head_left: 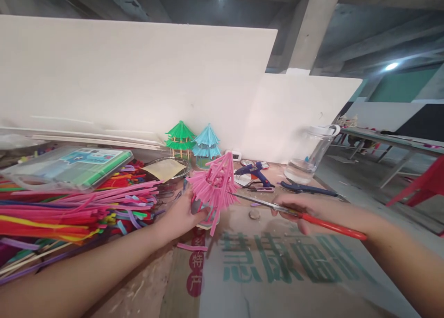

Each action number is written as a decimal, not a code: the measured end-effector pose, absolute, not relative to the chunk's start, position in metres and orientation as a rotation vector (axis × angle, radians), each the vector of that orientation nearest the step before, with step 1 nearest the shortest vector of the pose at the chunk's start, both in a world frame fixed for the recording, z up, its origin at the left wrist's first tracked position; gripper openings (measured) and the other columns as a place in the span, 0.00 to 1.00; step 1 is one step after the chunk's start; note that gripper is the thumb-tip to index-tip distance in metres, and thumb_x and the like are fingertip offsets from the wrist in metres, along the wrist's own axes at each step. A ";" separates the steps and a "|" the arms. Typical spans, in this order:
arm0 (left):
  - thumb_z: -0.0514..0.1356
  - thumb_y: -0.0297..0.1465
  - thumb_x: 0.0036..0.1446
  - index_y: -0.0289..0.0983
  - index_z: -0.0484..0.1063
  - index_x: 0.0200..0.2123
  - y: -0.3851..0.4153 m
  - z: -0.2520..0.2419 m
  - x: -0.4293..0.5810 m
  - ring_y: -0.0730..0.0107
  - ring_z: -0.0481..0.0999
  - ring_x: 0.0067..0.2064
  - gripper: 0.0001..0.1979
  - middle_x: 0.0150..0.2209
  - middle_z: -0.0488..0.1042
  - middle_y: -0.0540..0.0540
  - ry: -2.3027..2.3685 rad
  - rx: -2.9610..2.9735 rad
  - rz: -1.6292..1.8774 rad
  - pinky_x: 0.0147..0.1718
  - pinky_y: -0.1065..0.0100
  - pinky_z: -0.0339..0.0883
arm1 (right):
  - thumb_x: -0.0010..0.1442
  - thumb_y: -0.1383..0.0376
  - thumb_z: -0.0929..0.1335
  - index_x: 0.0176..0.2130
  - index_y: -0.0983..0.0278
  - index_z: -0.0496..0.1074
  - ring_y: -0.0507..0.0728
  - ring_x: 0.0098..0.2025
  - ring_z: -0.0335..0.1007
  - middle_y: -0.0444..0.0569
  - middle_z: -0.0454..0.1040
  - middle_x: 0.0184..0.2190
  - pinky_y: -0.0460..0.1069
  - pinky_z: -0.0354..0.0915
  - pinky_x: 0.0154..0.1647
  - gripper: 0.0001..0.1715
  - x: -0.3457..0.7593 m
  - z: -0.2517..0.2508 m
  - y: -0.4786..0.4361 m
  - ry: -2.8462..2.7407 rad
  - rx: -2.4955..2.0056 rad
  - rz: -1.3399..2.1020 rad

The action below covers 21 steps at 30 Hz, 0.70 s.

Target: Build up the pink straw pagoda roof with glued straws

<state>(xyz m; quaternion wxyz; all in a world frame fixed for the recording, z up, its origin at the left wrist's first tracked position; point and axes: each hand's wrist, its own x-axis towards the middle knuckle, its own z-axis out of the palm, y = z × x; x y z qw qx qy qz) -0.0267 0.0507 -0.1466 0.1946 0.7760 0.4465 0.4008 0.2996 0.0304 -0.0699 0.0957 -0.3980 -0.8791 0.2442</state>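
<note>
My left hand [183,214] grips the base of a small pink pagoda model [215,181] made of pipe cleaners, held tilted above the table. My right hand [305,211] is closed on red-handled scissors [298,214]. Their blades point left, and the tips reach the pink roof fringe at its lower right. A cut piece of pink pipe cleaner [192,247] lies on the cardboard below the model.
A heap of coloured pipe cleaners [69,211] and a plastic box [69,167] fill the left. Green [180,137] and blue [207,144] pagoda models stand by the wall. A blue glue gun [255,172], a clear jug [310,153] and pliers [307,188] lie behind. Printed cardboard [277,271] covers the table.
</note>
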 end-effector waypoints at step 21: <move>0.59 0.29 0.48 0.37 0.68 0.48 0.050 -0.145 -0.022 0.54 0.70 0.53 0.20 0.49 0.73 0.41 1.190 2.346 1.081 0.53 0.56 0.63 | 0.56 0.55 0.66 0.38 0.64 0.69 0.55 0.34 0.63 0.46 0.68 0.32 0.48 0.59 0.33 0.15 0.275 -0.079 0.024 -2.562 -1.194 0.757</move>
